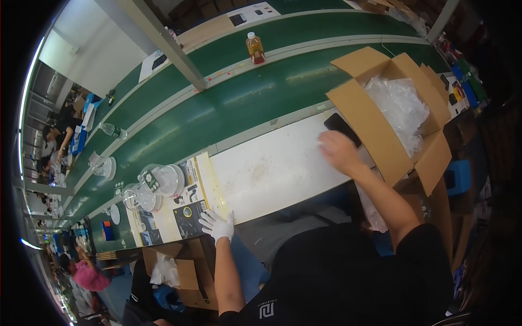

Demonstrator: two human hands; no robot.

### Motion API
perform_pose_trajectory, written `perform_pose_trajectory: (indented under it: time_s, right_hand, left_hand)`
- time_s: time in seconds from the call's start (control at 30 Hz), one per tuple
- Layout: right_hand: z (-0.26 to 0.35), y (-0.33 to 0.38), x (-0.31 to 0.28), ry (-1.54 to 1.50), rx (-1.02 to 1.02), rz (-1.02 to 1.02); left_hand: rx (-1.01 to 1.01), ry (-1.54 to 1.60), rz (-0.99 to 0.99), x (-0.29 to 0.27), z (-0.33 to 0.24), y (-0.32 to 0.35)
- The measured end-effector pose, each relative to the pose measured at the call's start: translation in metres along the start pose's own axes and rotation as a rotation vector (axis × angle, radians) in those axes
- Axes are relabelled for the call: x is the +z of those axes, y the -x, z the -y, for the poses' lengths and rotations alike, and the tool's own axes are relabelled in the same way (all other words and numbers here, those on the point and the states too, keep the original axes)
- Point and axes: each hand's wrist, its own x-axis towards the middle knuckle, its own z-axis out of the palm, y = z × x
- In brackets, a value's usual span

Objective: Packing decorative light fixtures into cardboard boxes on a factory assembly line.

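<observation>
My left hand (219,225), in a white glove, rests with fingers spread at the front edge of the worktable (272,171). Its fingertips are at a printed sheet (188,217) with dark product pictures. My right hand (341,153) is bare and over the right part of the white surface, palm down. Its fingers are blurred and partly turned under, so their grip is hidden. Just behind that hand lies a flat black thing (338,126), partly covered by the flap of an opened cardboard box (356,122). Clear plastic bags (397,106) fill the box.
Clear domed plastic containers (171,179) stand to the left on the printed sheets. Beyond the table runs a green conveyor belt (228,117), with an amber drink bottle (254,49) on its far divider. A metal post (168,46) rises at the back. Another carton (187,274) sits below.
</observation>
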Motion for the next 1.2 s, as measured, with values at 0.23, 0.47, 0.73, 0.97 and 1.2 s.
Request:
perform_pose_trajectory:
  time_s: [0.23, 0.47, 0.73, 0.97, 1.2]
  right_hand:
    - [-0.075, -0.077, 0.125, 0.084, 0.576, 0.394]
    - [-0.092, -0.08, 0.161, 0.103, 0.649, 0.17]
    - [-0.052, -0.035, 0.172, 0.038, 0.324, 0.035]
    - [-0.02, -0.094, 0.202, -0.261, 0.331, 0.252]
    - [-0.012, -0.098, 0.21, -0.136, 0.333, 0.056]
  left_hand:
    - [-0.022, 0.003, 0.003, 0.001, 0.003, 0.006]
    - [-0.018, 0.012, 0.011, 0.006, 0.004, 0.007]
    - [-0.026, 0.011, 0.027, 0.002, -0.002, 0.0]
    - [-0.041, -0.019, 0.058, 0.0, -0.003, -0.003]
    - [-0.053, -0.018, 0.074, -0.005, -0.004, 0.004]
